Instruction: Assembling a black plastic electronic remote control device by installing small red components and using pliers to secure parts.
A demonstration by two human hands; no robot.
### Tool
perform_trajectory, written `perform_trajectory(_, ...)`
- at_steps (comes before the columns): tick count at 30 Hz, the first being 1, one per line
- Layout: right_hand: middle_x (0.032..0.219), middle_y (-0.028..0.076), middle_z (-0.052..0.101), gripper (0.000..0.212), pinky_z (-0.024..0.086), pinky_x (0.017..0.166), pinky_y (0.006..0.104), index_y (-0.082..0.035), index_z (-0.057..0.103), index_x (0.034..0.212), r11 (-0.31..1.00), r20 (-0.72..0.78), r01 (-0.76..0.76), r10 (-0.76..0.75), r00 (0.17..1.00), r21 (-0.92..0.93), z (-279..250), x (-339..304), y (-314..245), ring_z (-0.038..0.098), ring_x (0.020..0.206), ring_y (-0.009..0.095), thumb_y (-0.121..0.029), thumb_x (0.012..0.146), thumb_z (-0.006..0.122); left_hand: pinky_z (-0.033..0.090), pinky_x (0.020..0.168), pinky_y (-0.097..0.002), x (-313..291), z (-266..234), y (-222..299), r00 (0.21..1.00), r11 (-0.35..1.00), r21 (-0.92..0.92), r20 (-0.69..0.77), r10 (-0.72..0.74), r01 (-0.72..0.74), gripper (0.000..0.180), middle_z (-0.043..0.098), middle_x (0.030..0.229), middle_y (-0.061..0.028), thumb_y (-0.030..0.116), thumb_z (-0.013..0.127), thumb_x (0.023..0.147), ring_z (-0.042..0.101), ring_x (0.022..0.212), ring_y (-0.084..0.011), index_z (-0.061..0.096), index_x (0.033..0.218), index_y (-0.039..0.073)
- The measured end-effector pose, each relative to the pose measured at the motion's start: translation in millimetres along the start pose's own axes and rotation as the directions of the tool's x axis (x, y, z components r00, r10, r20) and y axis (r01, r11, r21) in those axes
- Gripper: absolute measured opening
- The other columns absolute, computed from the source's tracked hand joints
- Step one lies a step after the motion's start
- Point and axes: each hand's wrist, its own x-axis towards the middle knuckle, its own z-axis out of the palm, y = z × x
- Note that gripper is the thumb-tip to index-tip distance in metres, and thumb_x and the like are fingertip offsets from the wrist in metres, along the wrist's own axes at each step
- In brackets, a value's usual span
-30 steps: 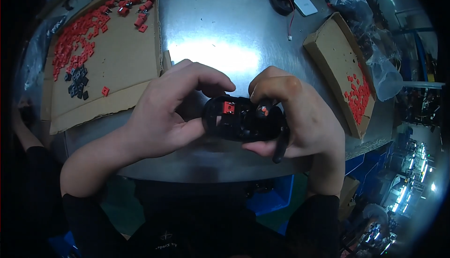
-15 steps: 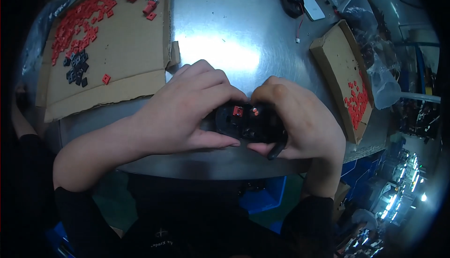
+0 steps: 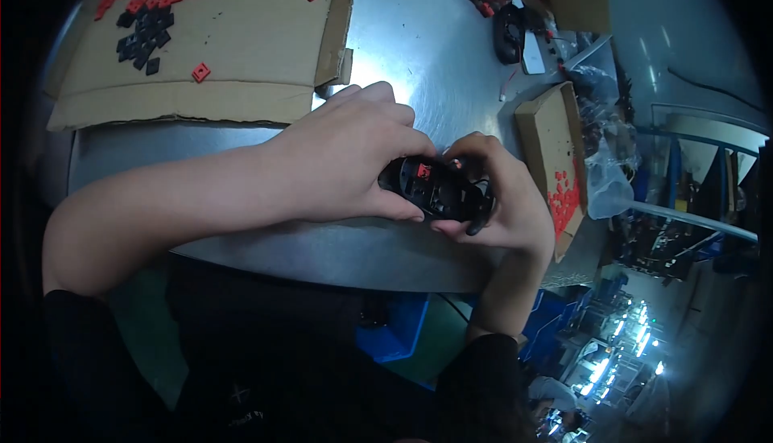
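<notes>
Between my two hands, above the metal table's near side, is an oval black plastic housing with its hollow inside facing up. A small red piece sits inside it toward the left end. My left hand is closed round the left end, thumb along the near edge and fingers over the far edge. My right hand grips the other end, its fingers bent over the far side and its thumb at the near side. A black stub sticks out beside the right thumb. The fingers hide parts of the housing.
A cardboard tray at the left holds many small red and black square pieces. At the right, a narrower cardboard box holds red pieces. Farther back lie a black oval housing, a white flat item and plastic bags.
The whole view has shifted, with the left tray now higher in the picture. The housing is tilted more, its right end lower. Both hands still hold it.
</notes>
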Motion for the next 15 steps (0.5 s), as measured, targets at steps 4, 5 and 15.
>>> perform_trajectory(4,0.112,0.012,0.062,0.080,0.052,0.078,0.0361,-0.002,0.053,0.129,0.999,-0.170,0.035,-0.030,0.985,0.026,-4.4,-5.5,-7.1,0.063,0.093,0.024,-0.038,0.070,0.094,0.046,0.088,-0.0431,-1.9,-6.3,3.1,0.997,0.997,-0.047,0.051,-0.059,0.062,0.055,0.062,0.093,-0.0082,0.045,0.085,0.078,0.054,0.098,-0.0283,0.072,0.117,0.010)
perform_trajectory(5,0.114,0.012,0.062,0.085,0.051,0.077,0.0348,-0.004,0.050,0.134,0.993,-0.297,0.097,-0.071,0.952,0.072,-8.8,-7.5,-7.7,0.062,0.092,0.022,-0.040,0.071,0.094,0.046,0.088,-0.0431,1.5,-6.5,4.9,0.997,0.997,-0.048,0.050,-0.059,0.061,0.055,0.062,0.093,-0.0082,0.045,0.085,0.078,0.054,0.098,-0.0283,0.072,0.117,0.010)
perform_trajectory(15,0.073,0.001,0.043,0.059,0.033,0.052,0.0256,-0.010,0.049,0.111,0.574,-0.706,0.659,-0.187,0.683,0.486,18.6,37.6,-54.2,0.039,0.058,0.010,-0.067,0.100,0.052,0.044,0.089,-0.0435,2.4,-1.3,6.9,0.999,0.999,-0.029,0.034,-0.035,0.036,0.047,0.064,0.090,-0.0083,0.043,0.085,0.078,0.056,0.098,-0.0290,0.074,0.110,0.010)
